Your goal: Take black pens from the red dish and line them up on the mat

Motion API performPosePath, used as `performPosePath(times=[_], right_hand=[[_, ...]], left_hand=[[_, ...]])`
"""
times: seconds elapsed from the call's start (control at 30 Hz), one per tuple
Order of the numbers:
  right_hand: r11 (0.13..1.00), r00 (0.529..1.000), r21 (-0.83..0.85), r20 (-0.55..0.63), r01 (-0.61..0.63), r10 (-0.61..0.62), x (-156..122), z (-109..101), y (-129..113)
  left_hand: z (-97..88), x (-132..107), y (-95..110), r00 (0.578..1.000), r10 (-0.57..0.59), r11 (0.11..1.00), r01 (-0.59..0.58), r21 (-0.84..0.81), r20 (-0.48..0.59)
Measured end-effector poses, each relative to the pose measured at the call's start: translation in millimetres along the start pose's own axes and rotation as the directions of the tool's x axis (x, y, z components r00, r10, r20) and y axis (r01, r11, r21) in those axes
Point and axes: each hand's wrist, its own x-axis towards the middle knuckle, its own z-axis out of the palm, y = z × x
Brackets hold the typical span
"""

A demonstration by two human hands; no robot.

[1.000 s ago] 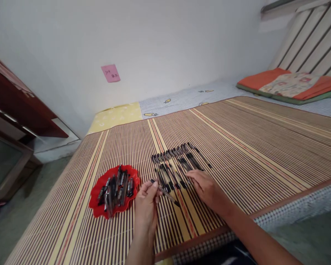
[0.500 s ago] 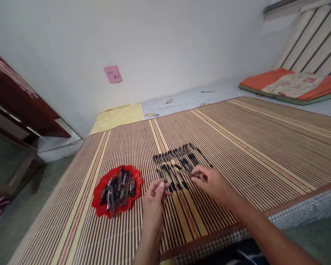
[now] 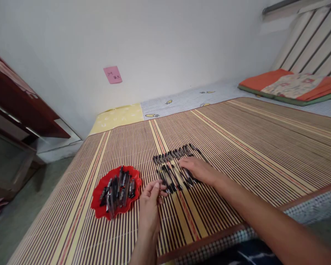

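A row of several black pens (image 3: 171,162) lies side by side on the striped bamboo mat (image 3: 237,147). My right hand (image 3: 198,170) rests flat on the right part of the row, fingers stretched out to the left over the pens. My left hand (image 3: 152,198) sits on the mat at the near left end of the row. Its fingers are loosely curled and apart, their tips close to the pens' near ends, and nothing shows in them. A red scalloped dish (image 3: 99,206) holding several black pen caps or parts (image 3: 117,189) stands just left of my left hand.
The mat covers a bed whose near edge (image 3: 209,244) runs below my forearms. A white wall with a pink note (image 3: 112,74) is behind. An orange folded cushion (image 3: 289,86) lies at the far right. Dark wooden furniture (image 3: 13,110) stands on the left beside the floor.
A pen held in my left hand passed to my right hand, which carried it to the row and now lies flat on the pens. My left hand has let go and stays near the row's end.
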Motion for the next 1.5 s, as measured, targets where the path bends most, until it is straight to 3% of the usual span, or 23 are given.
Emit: performPosePath(times=[0.13,0.23,0.53,0.77,0.97,1.07,1.23,1.3,1.4,1.5], right_hand=[[0.975,0.986,0.21,-0.129,-0.074,0.103,-10,5,4],[0.957,0.948,0.238,-0.231,-0.164,0.22,-25,9,5],[0.905,0.887,0.187,-0.2,-0.382,0.416,-57,8,-9],[0.882,0.879,-0.037,-0.112,-0.47,0.464,-44,15,-21],[0.781,0.802,-0.203,-0.042,-0.591,0.596,-23,13,-32],[0.734,0.758,-0.227,-0.034,-0.641,0.651,-12,15,-33],[0.705,0.729,-0.205,-0.074,-0.679,0.681,-4,13,-29],[0.699,0.711,-0.128,-0.105,-0.703,0.695,-6,7,-29],[0.698,0.692,0.199,-0.108,-0.688,0.714,-9,-3,-43],[0.657,0.76,0.504,-0.001,-0.561,0.65,-9,-2,-70]], left_hand=[[-0.3,2,-1,1.0,0.005,1.0,-0.005,-0.001,0.012],[-1.2,3,-1,1.0,0.004,1.0,-0.004,0.003,0.013],[-1.8,1,0,0.999,-0.017,1.0,0.016,0.019,0.031],[-1.8,2,3,1.0,0.0,1.0,0.0,0.007,0.018],[-1.5,0,6,1.0,0.004,1.0,-0.004,-0.002,0.008],[-1.7,0,6,1.0,0.007,1.0,-0.007,0.004,0.022],[-3.6,1,4,1.0,0.001,1.0,-0.001,-0.006,0.02],[-4.4,3,3,1.0,0.004,1.0,-0.004,-0.009,0.022],[-3.8,4,2,0.999,0.005,1.0,-0.005,0.003,0.032],[-0.8,2,2,0.998,-0.011,1.0,0.01,0.014,0.056]])
